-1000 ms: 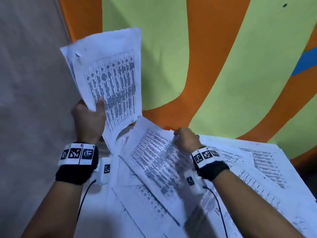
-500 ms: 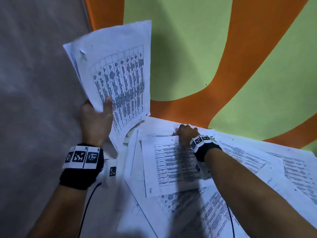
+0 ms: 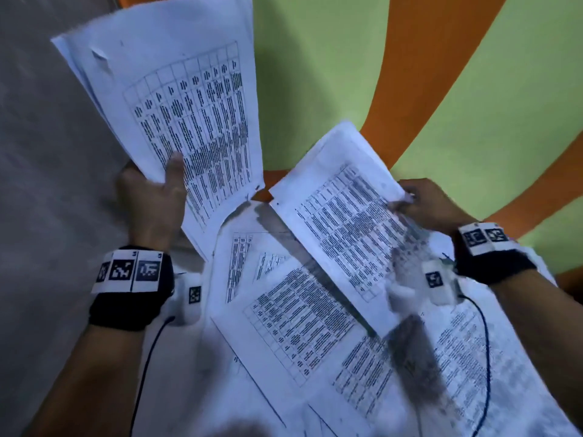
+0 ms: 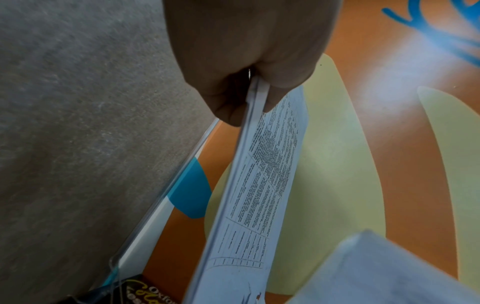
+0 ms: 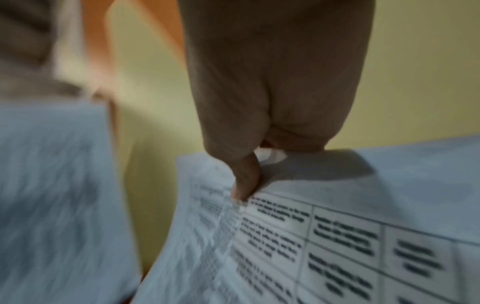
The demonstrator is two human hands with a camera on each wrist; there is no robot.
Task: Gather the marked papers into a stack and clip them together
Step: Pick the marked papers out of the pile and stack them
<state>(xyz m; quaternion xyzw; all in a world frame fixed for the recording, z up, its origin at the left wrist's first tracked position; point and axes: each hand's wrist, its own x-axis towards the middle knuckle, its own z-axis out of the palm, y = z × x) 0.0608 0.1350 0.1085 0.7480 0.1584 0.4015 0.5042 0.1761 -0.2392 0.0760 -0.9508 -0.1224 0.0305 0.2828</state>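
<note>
Half a second ago the right hand (image 3: 432,209) was pressed flat on a sheet lying on the table; now it has lifted a sheet (image 3: 344,222) off the heap, and that sheet tilts in the air with its far edge raised. The right wrist view, though blurred, shows the thumb (image 5: 245,185) on the printed face of this sheet (image 5: 311,236) and the fingers curled beneath it, so the hand pinches the page at its edge.

The left hand (image 3: 151,197) is where it was, holding up a stack of papers (image 3: 176,99) above the left corner of the table. Its thumb (image 3: 173,171) lies across the front page and the fingers are behind. In the left wrist view the hand (image 4: 249,51) grips the stack (image 4: 257,174) edge-on, several pages thick, with printed tables on the top page. The lifted sheet and the stack are near each other but apart.

More loose printed pages (image 3: 299,326) lie overlapping on the table (image 3: 315,74), which is patterned in green and orange. A grey floor (image 3: 47,184) shows to the left. Each wrist wears a black band with square markers (image 3: 129,272) and a small white camera unit with a dark cable (image 3: 148,357).
</note>
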